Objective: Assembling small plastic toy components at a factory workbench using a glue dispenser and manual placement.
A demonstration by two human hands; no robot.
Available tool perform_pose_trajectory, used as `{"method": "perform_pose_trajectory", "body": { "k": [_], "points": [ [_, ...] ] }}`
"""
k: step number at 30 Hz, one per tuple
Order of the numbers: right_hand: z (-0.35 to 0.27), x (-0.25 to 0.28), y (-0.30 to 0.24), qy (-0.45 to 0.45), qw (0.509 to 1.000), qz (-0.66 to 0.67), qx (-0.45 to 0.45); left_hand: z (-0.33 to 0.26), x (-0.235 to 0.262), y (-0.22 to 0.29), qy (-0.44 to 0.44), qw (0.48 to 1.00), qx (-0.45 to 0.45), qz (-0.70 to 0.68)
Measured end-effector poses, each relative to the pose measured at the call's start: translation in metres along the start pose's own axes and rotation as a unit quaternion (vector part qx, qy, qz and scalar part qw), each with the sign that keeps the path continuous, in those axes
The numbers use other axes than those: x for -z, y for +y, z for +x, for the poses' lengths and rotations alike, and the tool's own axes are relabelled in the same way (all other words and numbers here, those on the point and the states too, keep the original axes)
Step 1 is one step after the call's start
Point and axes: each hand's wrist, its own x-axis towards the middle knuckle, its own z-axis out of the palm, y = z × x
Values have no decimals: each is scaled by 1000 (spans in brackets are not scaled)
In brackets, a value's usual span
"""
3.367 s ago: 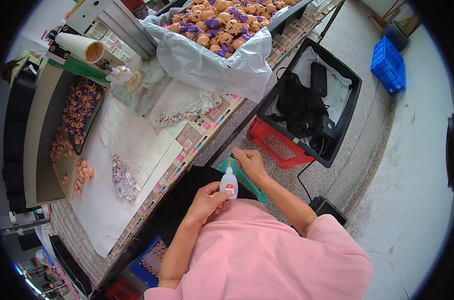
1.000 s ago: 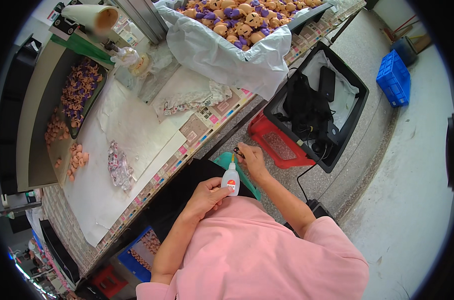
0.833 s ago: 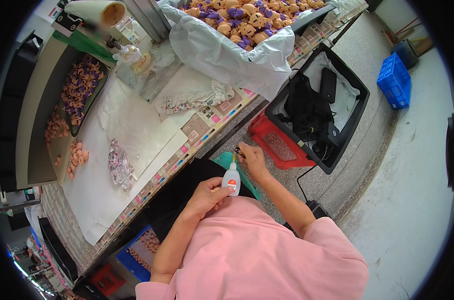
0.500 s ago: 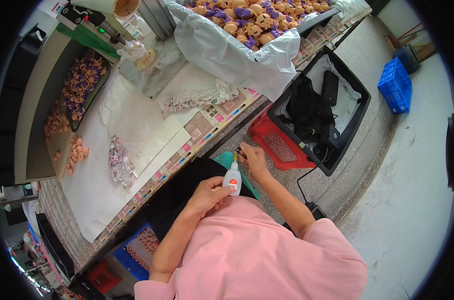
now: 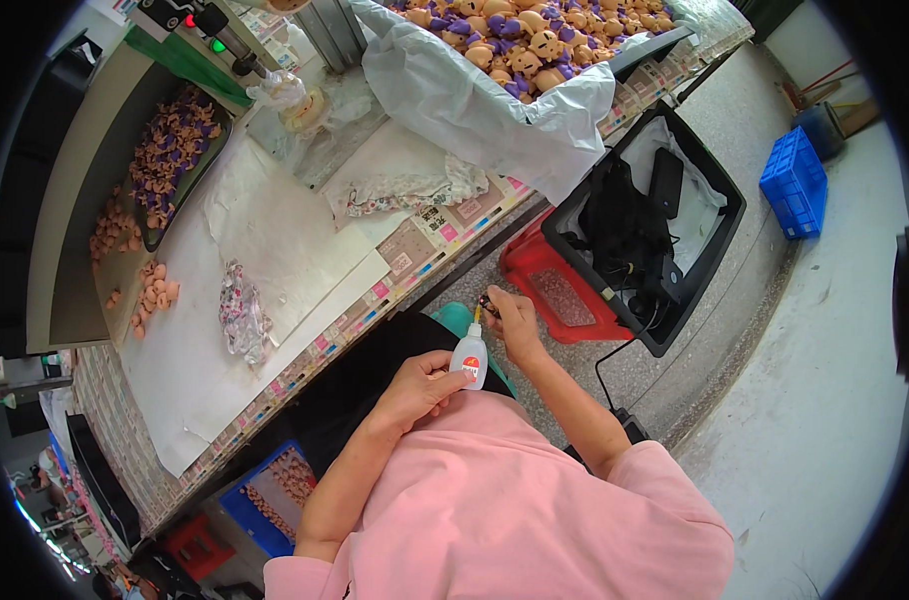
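My left hand [image 5: 417, 386] is closed around a small translucent white squeeze bottle [image 5: 469, 352] with a red label, held upright in front of my lap. A thin yellowish tip [image 5: 478, 315] rises from the bottle's neck. Just right of that tip, the closed fingers of my right hand [image 5: 516, 326] pinch a small dark object [image 5: 489, 304]. Its kind is too small to make out, and my fingers cover part of it. The dark object is at or very near the tip; contact cannot be told.
Left lies a paper-covered workbench [image 5: 190, 400] with crumpled floral cloths [image 5: 243, 315] and a tray of purple and tan doll-like parts [image 5: 175, 150]. A lined bin [image 5: 495, 130] heaped with such parts stands at the back. To the right are a black crate [image 5: 710, 265] and a blue crate [image 5: 795, 185].
The view has shifted slightly, so the bench things appear a little lower and farther right. Both hands keep nearly the same pose, with the bottle and dark object still held close together.
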Motion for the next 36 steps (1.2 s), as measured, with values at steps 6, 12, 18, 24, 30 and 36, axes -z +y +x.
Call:
{"method": "perform_pose_trajectory", "body": {
  "k": [6, 12, 18, 24, 30, 36],
  "points": [
    [7, -4, 3, 5, 999, -18, 35, 0, 1, -2, 1, 1000, -7, 4],
    [-11, -27, -1, 63, 993, -60, 83, -27, 17, -5, 6, 1000, -12, -4],
    [-56, -97, -73, 70, 854, -274, 437, -92, 46, -18, 5, 993, -80, -91],
    [-57, -200, -126, -48, 739, -456, 494, -154, 79, -34, 39, 952, -155, -262],
    [-51, -270, -148, 7, 703, -420, 574, -190, 108, -24, 22, 904, -193, -381],
    [-102, -242, -159, -327, 855, -274, 295, -210, 102, 8, 106, 887, -217, -394]
  ]
}}
